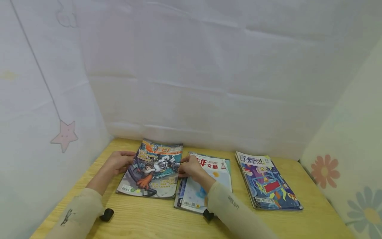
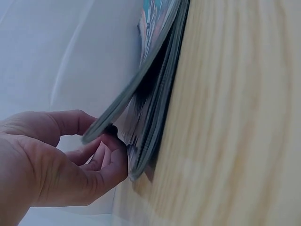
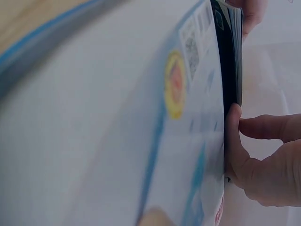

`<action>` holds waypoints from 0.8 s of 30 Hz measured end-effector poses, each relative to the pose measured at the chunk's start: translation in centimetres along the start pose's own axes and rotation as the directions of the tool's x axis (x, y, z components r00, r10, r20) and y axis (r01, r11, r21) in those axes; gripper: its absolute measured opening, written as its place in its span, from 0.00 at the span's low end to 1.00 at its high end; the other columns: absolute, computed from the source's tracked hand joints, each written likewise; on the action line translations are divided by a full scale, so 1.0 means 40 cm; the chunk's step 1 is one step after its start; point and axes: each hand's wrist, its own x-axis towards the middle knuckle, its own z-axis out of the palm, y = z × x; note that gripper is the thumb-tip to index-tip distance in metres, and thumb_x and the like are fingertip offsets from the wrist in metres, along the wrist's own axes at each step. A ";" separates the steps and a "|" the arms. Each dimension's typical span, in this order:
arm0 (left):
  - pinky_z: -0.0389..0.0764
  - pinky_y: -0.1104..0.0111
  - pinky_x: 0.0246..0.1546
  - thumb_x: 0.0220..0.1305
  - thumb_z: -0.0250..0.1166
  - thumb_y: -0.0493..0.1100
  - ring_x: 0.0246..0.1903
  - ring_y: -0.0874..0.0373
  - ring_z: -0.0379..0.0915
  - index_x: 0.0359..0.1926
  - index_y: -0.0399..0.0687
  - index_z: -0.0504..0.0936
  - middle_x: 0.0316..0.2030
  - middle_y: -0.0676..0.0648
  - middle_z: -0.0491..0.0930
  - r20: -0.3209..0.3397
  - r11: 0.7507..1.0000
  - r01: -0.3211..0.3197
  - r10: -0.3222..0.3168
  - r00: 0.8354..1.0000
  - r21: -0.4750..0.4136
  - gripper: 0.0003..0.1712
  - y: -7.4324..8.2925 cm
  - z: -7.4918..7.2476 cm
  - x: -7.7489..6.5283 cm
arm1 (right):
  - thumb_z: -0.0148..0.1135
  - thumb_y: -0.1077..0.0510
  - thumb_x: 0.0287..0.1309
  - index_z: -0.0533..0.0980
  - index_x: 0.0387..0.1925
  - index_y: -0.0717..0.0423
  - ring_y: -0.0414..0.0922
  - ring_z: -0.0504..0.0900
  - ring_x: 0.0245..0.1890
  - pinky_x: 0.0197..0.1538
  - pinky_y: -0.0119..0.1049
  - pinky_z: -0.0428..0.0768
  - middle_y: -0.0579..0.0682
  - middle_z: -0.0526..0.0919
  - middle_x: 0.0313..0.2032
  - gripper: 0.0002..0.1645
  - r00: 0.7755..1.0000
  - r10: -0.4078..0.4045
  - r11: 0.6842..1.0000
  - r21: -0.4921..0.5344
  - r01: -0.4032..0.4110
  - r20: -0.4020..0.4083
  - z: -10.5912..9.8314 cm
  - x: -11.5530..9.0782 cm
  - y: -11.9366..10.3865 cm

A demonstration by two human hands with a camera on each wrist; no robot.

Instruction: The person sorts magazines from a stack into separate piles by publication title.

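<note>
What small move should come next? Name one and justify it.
Probably a short, even lift of the orange-titled, rectangular paper magazine. The left hand holds its left edge raised, with a visible gap above the grey-edged paper magazines beneath, and the right hand is at its opposite edge, so both sides could likely rise together.

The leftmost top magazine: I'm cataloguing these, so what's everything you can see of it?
This magazine has a glossy-looking paper cover, orange title lettering and an illustrated figure. It lies face up on other magazines, its left edge bent up from them. The left hand holds that edge; the right hand is at the opposite side.
</note>
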 end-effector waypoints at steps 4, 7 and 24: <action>0.83 0.64 0.39 0.66 0.62 0.29 0.41 0.56 0.78 0.70 0.27 0.67 0.52 0.37 0.79 -0.010 0.999 -0.020 0.020 1.000 0.031 0.32 -0.008 0.003 0.006 | 0.63 0.75 0.58 0.70 0.60 0.74 0.54 0.87 0.31 0.34 0.43 0.87 0.64 0.81 0.37 0.28 1.000 0.006 0.999 -0.035 -0.007 -0.021 0.001 0.001 0.005; 0.83 0.64 0.41 0.65 0.61 0.28 0.43 0.54 0.77 0.69 0.26 0.68 0.56 0.34 0.75 -0.019 0.998 -0.036 0.038 0.999 0.054 0.31 -0.011 0.005 0.011 | 0.63 0.74 0.59 0.71 0.60 0.74 0.54 0.87 0.31 0.34 0.43 0.87 0.63 0.81 0.38 0.26 1.000 -0.003 0.998 -0.056 0.002 -0.027 0.002 0.002 0.006; 0.75 0.68 0.25 0.71 0.56 0.34 0.28 0.57 0.72 0.64 0.23 0.71 0.38 0.37 0.79 0.048 0.917 -0.183 0.177 0.983 0.354 0.25 0.035 0.031 -0.018 | 0.62 0.68 0.66 0.71 0.62 0.77 0.58 0.87 0.42 0.45 0.46 0.85 0.68 0.84 0.44 0.27 0.995 0.015 0.990 -0.143 0.000 0.102 -0.038 -0.044 -0.037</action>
